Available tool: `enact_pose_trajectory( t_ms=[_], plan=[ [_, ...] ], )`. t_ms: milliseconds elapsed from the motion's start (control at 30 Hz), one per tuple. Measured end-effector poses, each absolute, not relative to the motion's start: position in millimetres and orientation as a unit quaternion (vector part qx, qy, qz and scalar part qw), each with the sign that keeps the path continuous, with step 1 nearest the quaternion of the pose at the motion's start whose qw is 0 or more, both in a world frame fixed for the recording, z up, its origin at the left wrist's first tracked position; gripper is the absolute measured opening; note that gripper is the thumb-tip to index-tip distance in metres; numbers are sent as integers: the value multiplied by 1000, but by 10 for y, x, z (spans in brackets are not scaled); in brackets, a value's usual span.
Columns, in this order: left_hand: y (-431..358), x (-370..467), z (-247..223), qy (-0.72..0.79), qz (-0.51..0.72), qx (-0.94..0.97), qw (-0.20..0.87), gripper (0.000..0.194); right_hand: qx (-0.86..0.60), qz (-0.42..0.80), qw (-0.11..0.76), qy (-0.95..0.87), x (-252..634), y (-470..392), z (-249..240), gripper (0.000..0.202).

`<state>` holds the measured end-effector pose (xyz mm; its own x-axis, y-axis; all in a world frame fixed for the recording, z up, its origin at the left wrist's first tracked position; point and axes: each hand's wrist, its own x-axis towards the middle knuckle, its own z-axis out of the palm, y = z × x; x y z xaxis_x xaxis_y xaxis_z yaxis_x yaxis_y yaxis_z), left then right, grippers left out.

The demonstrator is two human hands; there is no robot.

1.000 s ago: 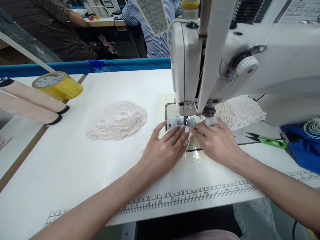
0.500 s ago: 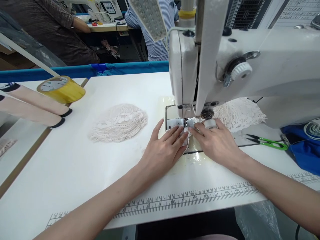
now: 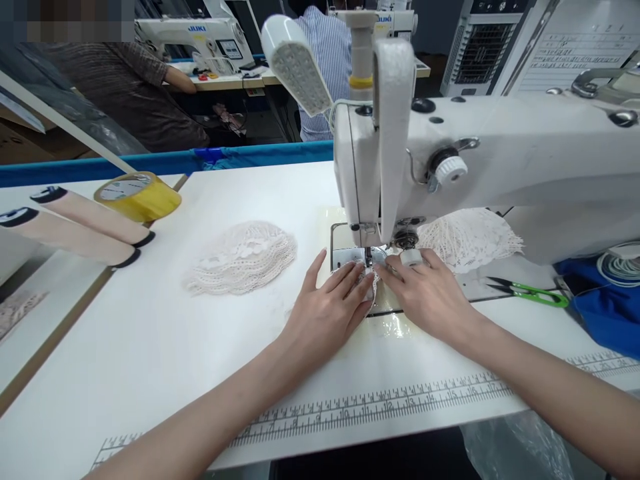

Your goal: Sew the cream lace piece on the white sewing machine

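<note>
A small piece of white lace (image 3: 371,291) lies under the needle area of the white sewing machine (image 3: 480,140), mostly covered by my fingers. My left hand (image 3: 330,303) rests flat on it from the left, thumb spread away from the fingers. From the right, my right hand (image 3: 430,290) presses the lace close to the presser foot (image 3: 369,256), its fingertips on the metal needle plate. A stack of white lace pieces (image 3: 243,259) lies left of my left hand. Behind my right hand, under the machine arm, sits another lace pile (image 3: 470,240).
Green-handled thread snips (image 3: 537,294) lie right of my right hand, beside blue fabric (image 3: 610,307). Yellow tape (image 3: 140,199) and two pale padded rolls (image 3: 75,237) stand at left. A printed ruler (image 3: 370,408) runs along the front edge. Two people sit beyond.
The view has tilted up, so the scene sits lower and more of the machine and background shows. Both hands stay in nearly the same place on the lace.
</note>
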<state>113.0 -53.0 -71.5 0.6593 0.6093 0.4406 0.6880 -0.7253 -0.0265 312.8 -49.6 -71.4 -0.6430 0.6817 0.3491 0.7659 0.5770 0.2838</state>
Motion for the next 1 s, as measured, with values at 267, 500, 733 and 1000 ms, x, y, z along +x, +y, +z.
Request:
enact_pose_trajectory(
  t_ms=[267, 500, 733, 1000],
  plan=[
    [-515, 1123, -727, -359, -201, -905, 105, 31, -413, -209, 104, -880, 3120, -491, -702, 37],
    [-485, 1117, -747, -360, -198, -905, 111, 30, -404, -209, 136, -880, 3119, -478, -722, 32],
    [-614, 1101, -522, -347, -188, -918, 30, 19, -327, -135, 239, -904, 3082, -469, -759, 23],
    [-606, 1148, -490, -417, -64, -907, 1, 29, -325, -117, 315, -884, 3133, -400, -779, 20]
  ],
)
